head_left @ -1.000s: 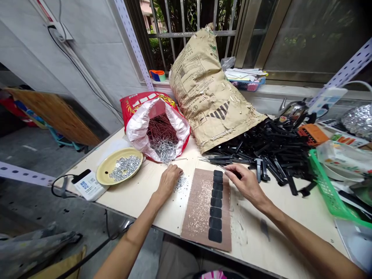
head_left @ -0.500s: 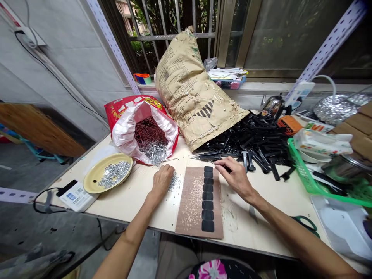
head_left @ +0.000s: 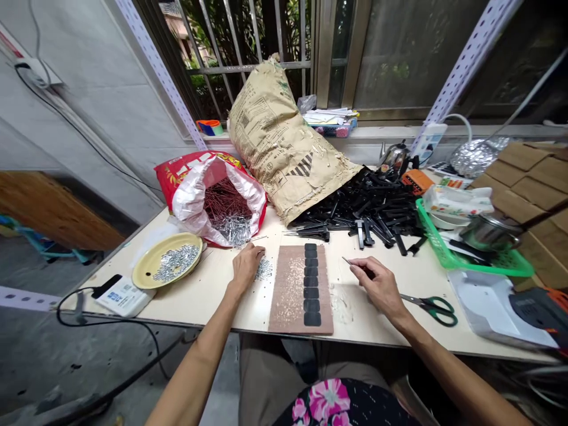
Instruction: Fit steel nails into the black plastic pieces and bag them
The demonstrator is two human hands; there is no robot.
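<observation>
My left hand (head_left: 247,262) rests at the left edge of a scatter of small metal pieces (head_left: 264,270), its fingertips pinched together; what they hold, if anything, is hidden. Between my hands lies a brown board (head_left: 288,319) speckled with pale marks, with a column of black rounded pads (head_left: 312,293) along its right side. My right hand (head_left: 377,285) hovers right of the board, thumb and fingers closed on a thin metal rod (head_left: 346,260) whose tip points left. Behind the left hand, a red and white bag (head_left: 186,198) opens on silver and dark red nails (head_left: 228,207).
A yellow plate (head_left: 142,266) of small metal pieces stands left beside a white device (head_left: 126,297). A brown paper sack (head_left: 284,148) leans behind, black plastic parts (head_left: 373,204) spilling out. Scissors (head_left: 437,310), a green basket (head_left: 510,266) and a white tray (head_left: 483,313) are at right.
My right hand has drawn back from the top of the black pads, toward the right and nearer me, still pinching the rod. The left hand stays by the metal pieces. The view has shifted.
</observation>
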